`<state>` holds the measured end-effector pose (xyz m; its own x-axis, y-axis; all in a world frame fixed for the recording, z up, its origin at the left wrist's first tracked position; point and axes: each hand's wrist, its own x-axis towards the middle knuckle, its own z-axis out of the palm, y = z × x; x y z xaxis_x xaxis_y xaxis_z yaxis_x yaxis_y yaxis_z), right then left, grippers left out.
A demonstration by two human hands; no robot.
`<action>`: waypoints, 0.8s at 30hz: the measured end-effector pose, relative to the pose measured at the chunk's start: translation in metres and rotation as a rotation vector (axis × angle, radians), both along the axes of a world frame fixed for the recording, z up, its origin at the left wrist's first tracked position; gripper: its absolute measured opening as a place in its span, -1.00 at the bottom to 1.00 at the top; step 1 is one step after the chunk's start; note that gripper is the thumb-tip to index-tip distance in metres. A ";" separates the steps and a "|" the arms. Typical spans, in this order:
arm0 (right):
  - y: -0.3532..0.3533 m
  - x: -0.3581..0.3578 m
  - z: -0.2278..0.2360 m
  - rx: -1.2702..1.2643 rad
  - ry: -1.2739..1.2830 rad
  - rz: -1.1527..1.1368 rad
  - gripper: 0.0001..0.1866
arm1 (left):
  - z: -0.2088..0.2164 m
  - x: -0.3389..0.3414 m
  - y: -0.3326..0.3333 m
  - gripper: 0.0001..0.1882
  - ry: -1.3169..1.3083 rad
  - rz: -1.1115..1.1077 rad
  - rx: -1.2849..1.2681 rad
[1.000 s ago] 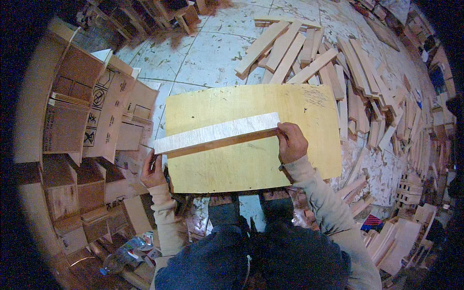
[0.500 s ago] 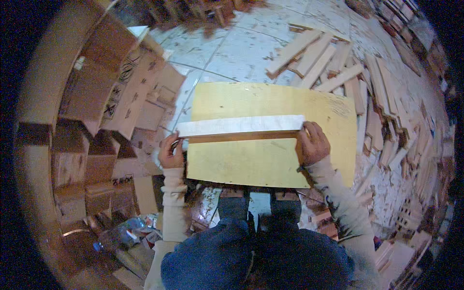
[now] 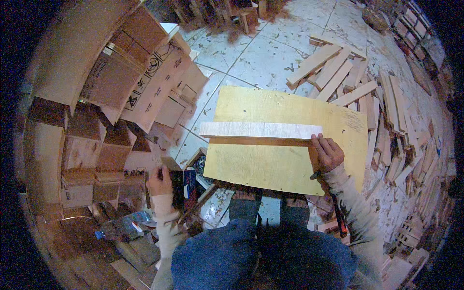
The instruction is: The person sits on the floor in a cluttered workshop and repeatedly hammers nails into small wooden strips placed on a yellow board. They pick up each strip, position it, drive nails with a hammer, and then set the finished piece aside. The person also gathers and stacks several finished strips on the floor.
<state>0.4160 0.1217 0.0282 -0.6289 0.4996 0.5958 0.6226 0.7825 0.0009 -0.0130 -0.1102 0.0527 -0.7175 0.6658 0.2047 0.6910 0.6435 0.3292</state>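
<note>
A pale wooden strip (image 3: 261, 130) lies lengthwise across a yellow wooden board (image 3: 270, 166) in front of my knees. Its left end sticks out a little past the board's left edge. At the strip's right end, my right hand (image 3: 327, 153) grips it between thumb and fingers. My left hand (image 3: 159, 182) is away from the strip, low on the left beside a dark box (image 3: 186, 189). Motion blurs its fingers, so whether it holds anything cannot be made out.
Many loose wooden slats (image 3: 338, 77) are piled on the tiled floor to the right. Cardboard boxes (image 3: 104, 145) stand along the left. A clear plastic bottle (image 3: 121, 228) lies at the lower left. An orange-and-black tool (image 3: 342, 224) is beside my right forearm.
My left hand has let go of the strip's left end and moved down and left. My right hand still grips the other end. The whole view has shifted, with the scene now farther right.
</note>
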 end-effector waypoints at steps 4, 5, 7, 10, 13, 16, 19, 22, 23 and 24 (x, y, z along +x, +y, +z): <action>0.007 0.004 -0.003 -0.074 0.077 0.042 -0.63 | -0.028 -0.018 -0.044 -0.76 -0.155 -0.340 -0.570; 0.009 0.005 -0.005 -0.088 0.109 0.066 -0.57 | -0.041 -0.019 -0.045 -0.76 -0.140 -0.361 -0.527; 0.014 0.007 -0.012 -0.161 0.150 0.069 -0.47 | -0.058 -0.021 -0.045 -0.77 -0.110 -0.416 -0.515; 0.015 0.010 -0.026 -0.398 0.269 0.103 -0.49 | -0.068 -0.019 -0.035 -0.76 -0.116 -0.396 -0.637; 0.016 0.014 -0.035 -0.505 0.326 0.143 -0.52 | -0.063 -0.015 -0.028 -0.74 -0.111 -0.407 -0.644; 0.019 0.017 -0.036 -0.500 0.315 0.172 -0.52 | -0.052 -0.010 -0.029 -0.72 -0.133 -0.412 -0.577; 0.020 0.019 -0.032 -0.507 0.306 0.194 -0.54 | -0.037 -0.009 -0.040 -0.68 -0.153 -0.408 -0.432; 0.022 0.020 -0.027 -0.852 0.402 0.141 -0.55 | -0.020 -0.010 -0.043 -0.70 -0.189 -0.398 -0.213; 0.022 0.021 -0.026 -1.042 0.464 0.060 -0.53 | -0.013 -0.009 -0.039 -0.70 -0.103 -0.461 -0.141; 0.023 0.021 -0.026 -0.783 0.375 0.160 -0.51 | -0.004 -0.009 -0.032 -0.70 -0.052 -0.446 -0.154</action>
